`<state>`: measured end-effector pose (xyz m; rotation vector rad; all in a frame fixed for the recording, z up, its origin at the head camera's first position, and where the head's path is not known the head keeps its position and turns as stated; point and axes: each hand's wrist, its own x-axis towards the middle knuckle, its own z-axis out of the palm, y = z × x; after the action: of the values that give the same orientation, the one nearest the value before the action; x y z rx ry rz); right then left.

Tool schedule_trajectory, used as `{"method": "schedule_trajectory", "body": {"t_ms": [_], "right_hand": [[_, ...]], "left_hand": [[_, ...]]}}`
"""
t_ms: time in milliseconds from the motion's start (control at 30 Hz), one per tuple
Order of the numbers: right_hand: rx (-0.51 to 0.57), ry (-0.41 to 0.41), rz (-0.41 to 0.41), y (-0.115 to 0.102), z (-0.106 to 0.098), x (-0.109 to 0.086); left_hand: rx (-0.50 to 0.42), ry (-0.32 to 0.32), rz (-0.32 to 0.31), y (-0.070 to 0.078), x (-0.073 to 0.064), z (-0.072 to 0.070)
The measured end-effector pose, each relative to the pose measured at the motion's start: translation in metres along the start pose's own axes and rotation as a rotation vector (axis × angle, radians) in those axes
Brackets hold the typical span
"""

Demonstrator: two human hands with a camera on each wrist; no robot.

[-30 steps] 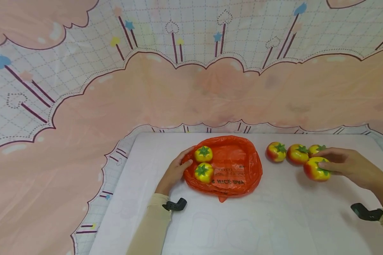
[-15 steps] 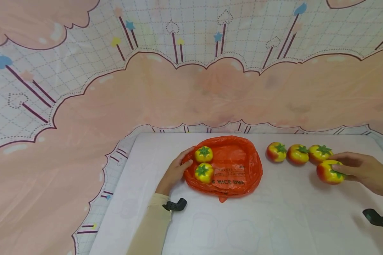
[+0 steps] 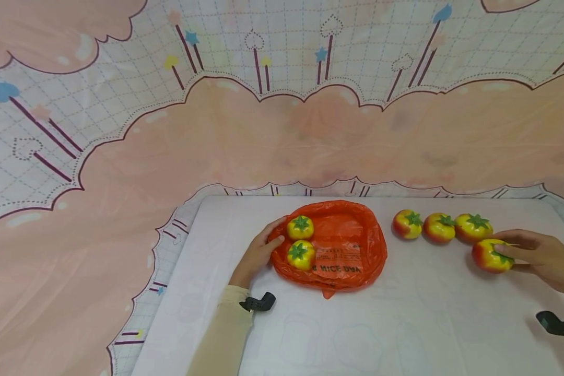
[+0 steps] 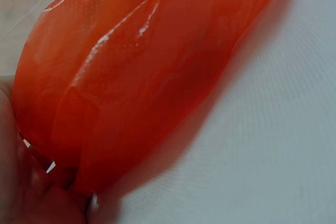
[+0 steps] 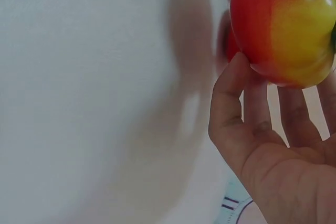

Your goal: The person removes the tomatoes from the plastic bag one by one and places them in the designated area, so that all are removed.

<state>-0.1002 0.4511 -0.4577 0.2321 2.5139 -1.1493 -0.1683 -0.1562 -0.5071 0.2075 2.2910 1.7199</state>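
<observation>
A red plastic bag lies spread with its mouth up and its rim rolled into a ring. My left hand holds the bag's left rim, thumb on the inner side; the left wrist view shows the bag's outer wall close up. Two yellow artificial tomatoes with green leaf tops, a rear one and a front one, sit inside at the left. At the far right my right hand grips a red-and-yellow artificial tomato by its right side. I cannot tell whether that tomato touches the table.
Three more tomatoes stand in a row right of the bag: a left one, a middle one and a right one just behind the held tomato. All are on a white table. A patterned cloth hangs behind.
My right hand has moved right and slightly toward me with the tomato, uncovering the right-hand tomato of the row. My left hand and the bag have stayed in place.
</observation>
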Motion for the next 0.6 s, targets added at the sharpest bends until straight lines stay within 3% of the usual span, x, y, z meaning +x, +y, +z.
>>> {"method": "schedule_trajectory", "body": {"t_ms": [300,600], "right_hand": [[0.007,0.021,0.017,0.011,0.003,0.006],[0.034,0.026,0.027,0.013,0.005,0.010]], "left_hand": [[0.002,0.005,-0.014,-0.001,0.000,0.000],[-0.009,-0.001,0.016,-0.001,0.000,0.000]]}}
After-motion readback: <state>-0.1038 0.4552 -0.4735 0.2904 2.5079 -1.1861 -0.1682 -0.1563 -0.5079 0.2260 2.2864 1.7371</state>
